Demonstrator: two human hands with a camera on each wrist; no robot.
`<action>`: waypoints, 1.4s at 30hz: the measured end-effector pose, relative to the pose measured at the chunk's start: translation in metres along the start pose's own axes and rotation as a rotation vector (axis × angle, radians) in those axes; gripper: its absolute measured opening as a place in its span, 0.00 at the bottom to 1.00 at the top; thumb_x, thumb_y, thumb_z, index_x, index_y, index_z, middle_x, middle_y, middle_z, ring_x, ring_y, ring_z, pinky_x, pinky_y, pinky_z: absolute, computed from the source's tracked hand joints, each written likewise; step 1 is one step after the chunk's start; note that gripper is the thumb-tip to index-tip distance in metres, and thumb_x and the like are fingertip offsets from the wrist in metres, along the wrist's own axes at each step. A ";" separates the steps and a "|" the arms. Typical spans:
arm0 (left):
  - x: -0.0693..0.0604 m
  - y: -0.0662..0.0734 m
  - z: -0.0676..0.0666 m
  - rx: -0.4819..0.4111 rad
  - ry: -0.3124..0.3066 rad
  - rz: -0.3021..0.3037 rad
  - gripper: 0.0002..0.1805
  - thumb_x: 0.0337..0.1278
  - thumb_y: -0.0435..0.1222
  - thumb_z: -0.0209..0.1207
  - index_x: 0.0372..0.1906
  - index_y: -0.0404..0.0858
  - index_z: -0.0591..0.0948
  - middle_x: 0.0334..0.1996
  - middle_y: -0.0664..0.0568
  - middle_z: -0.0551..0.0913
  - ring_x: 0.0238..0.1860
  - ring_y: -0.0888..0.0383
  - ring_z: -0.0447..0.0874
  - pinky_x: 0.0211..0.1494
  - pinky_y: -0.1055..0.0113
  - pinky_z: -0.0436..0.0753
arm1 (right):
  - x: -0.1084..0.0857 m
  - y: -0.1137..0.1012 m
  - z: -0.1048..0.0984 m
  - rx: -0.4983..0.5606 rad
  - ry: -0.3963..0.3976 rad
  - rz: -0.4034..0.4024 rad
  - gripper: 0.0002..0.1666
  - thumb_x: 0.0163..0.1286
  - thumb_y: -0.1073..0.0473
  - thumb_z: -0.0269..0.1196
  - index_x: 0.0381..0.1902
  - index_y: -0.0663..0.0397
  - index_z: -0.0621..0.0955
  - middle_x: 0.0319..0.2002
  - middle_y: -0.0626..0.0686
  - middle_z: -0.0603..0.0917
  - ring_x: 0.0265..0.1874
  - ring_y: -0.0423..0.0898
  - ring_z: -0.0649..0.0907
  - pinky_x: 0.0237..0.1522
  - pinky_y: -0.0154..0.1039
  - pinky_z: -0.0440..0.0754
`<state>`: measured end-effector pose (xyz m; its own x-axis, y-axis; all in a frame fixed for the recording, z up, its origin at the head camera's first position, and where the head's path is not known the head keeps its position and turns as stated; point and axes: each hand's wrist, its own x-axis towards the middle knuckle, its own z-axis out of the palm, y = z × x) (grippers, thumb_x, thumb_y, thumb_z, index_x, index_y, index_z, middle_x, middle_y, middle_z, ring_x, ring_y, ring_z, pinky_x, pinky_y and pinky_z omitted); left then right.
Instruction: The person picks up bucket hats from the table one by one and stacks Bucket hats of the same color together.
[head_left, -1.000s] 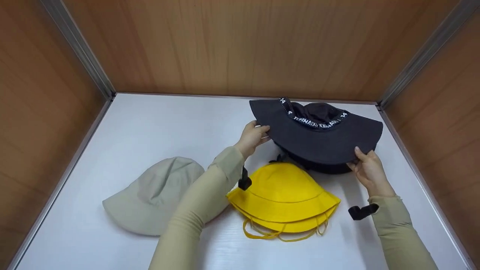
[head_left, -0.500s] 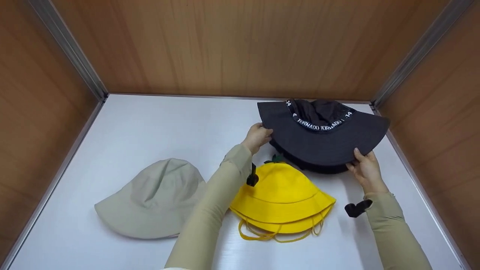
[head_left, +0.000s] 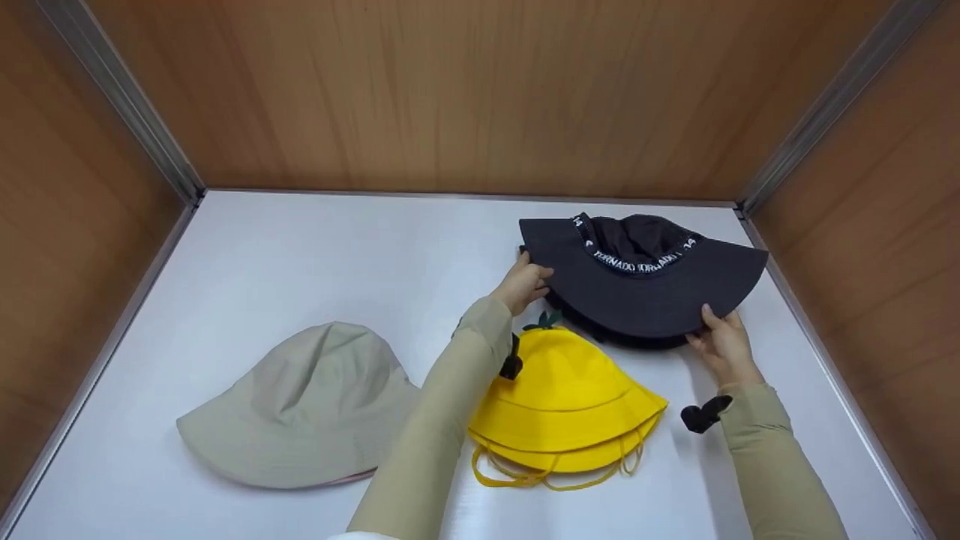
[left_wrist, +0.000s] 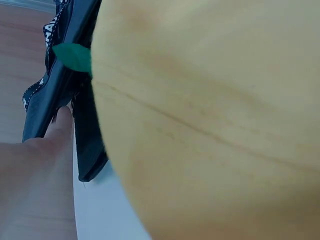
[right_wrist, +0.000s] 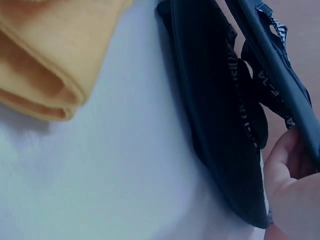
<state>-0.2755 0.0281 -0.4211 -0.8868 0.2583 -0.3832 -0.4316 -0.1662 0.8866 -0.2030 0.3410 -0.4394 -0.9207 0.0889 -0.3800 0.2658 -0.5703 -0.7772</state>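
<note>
A black bucket hat (head_left: 630,300) with white lettering on its inner band lies at the back right in the head view, its brim held by both hands. My left hand (head_left: 523,283) grips the brim's left edge. At the brim's front right, my right hand (head_left: 724,346) pinches the edge, thumb on top. Both wrist views show a second black layer under the raised brim; the right wrist view shows lettering on this lower layer (right_wrist: 210,100) too. Just in front sits a yellow bucket hat (head_left: 566,390) with a green leaf tip and yellow strings, close to my left wrist.
A beige bucket hat (head_left: 315,420) lies at the left on the white table (head_left: 337,247), partly behind my left sleeve. Wooden panels (head_left: 465,97) wall the table at the back and both sides. Black wrist cameras (head_left: 705,415) stick out from the sleeves.
The upper black brim has come down a little, closer to the layer below, with both hands still holding it. The head view has shifted slightly; the yellow and beige hats look undisturbed.
</note>
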 end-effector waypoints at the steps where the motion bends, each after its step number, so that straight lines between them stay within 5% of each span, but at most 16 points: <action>1: 0.000 -0.002 -0.001 0.001 0.001 -0.002 0.41 0.65 0.31 0.48 0.75 0.42 0.39 0.74 0.44 0.50 0.71 0.48 0.57 0.68 0.62 0.68 | 0.000 0.001 -0.001 -0.002 0.008 0.009 0.39 0.72 0.59 0.50 0.74 0.29 0.50 0.47 0.37 0.77 0.47 0.35 0.78 0.47 0.33 0.79; 10: 0.001 -0.012 -0.004 -0.008 -0.052 -0.025 0.42 0.67 0.35 0.50 0.75 0.41 0.37 0.75 0.44 0.48 0.72 0.47 0.56 0.70 0.59 0.64 | 0.001 0.009 -0.012 0.024 0.034 0.030 0.39 0.72 0.58 0.50 0.75 0.33 0.47 0.43 0.39 0.76 0.43 0.33 0.77 0.48 0.31 0.78; 14: 0.000 -0.017 -0.006 -0.009 -0.070 -0.038 0.42 0.67 0.35 0.49 0.75 0.41 0.36 0.75 0.44 0.47 0.72 0.47 0.55 0.71 0.59 0.62 | 0.004 0.012 -0.017 -0.008 0.062 0.089 0.38 0.74 0.56 0.46 0.75 0.37 0.42 0.65 0.46 0.66 0.64 0.37 0.67 0.65 0.33 0.66; 18: 0.001 -0.023 -0.007 0.015 -0.082 -0.052 0.43 0.67 0.37 0.50 0.75 0.41 0.35 0.75 0.45 0.47 0.72 0.48 0.56 0.72 0.59 0.61 | 0.004 0.015 -0.020 -0.204 0.063 0.113 0.37 0.77 0.56 0.39 0.75 0.47 0.35 0.75 0.50 0.43 0.72 0.41 0.53 0.69 0.37 0.57; 20: 0.001 -0.025 -0.008 0.022 -0.085 -0.051 0.44 0.67 0.37 0.51 0.75 0.42 0.35 0.75 0.45 0.49 0.71 0.49 0.57 0.71 0.60 0.62 | 0.002 0.016 -0.022 -0.324 0.075 0.114 0.37 0.77 0.57 0.40 0.75 0.52 0.37 0.72 0.56 0.54 0.68 0.42 0.64 0.67 0.36 0.63; 23: 0.000 -0.026 -0.009 0.032 -0.083 -0.050 0.44 0.67 0.38 0.51 0.75 0.42 0.35 0.74 0.45 0.51 0.71 0.50 0.58 0.71 0.60 0.62 | 0.001 0.016 -0.025 -0.453 0.116 0.101 0.27 0.75 0.57 0.45 0.69 0.54 0.57 0.49 0.54 0.75 0.44 0.38 0.78 0.52 0.31 0.78; 25: 0.000 -0.026 -0.009 0.038 -0.081 -0.052 0.43 0.67 0.38 0.51 0.75 0.43 0.36 0.74 0.45 0.50 0.71 0.50 0.57 0.71 0.60 0.62 | -0.001 0.016 -0.027 -0.498 0.139 0.080 0.13 0.74 0.58 0.48 0.52 0.56 0.67 0.32 0.46 0.75 0.29 0.35 0.76 0.38 0.28 0.79; 27: -0.001 -0.026 -0.010 0.035 -0.085 -0.051 0.43 0.67 0.38 0.50 0.75 0.42 0.36 0.75 0.46 0.48 0.73 0.50 0.55 0.72 0.59 0.61 | -0.002 0.016 -0.028 -0.497 0.146 0.058 0.05 0.73 0.59 0.49 0.39 0.55 0.66 0.26 0.45 0.73 0.25 0.35 0.74 0.32 0.27 0.77; 36: -0.006 -0.023 -0.022 0.019 -0.052 -0.049 0.37 0.69 0.37 0.47 0.75 0.38 0.42 0.74 0.46 0.51 0.73 0.49 0.54 0.73 0.60 0.59 | -0.005 0.020 -0.026 -0.424 0.156 0.050 0.10 0.72 0.66 0.46 0.50 0.58 0.63 0.32 0.48 0.74 0.29 0.35 0.79 0.39 0.25 0.79; 42: -0.018 -0.013 -0.029 -0.003 -0.026 -0.017 0.37 0.68 0.39 0.48 0.75 0.38 0.46 0.73 0.45 0.55 0.71 0.49 0.58 0.71 0.60 0.63 | -0.002 0.019 -0.026 -0.474 0.281 0.065 0.08 0.70 0.64 0.50 0.43 0.53 0.62 0.29 0.48 0.70 0.23 0.36 0.75 0.30 0.26 0.78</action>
<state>-0.2592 -0.0023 -0.4330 -0.8746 0.2862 -0.3914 -0.4473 -0.1647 0.8791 -0.1881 0.3513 -0.4669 -0.8036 0.3176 -0.5034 0.4786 -0.1580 -0.8637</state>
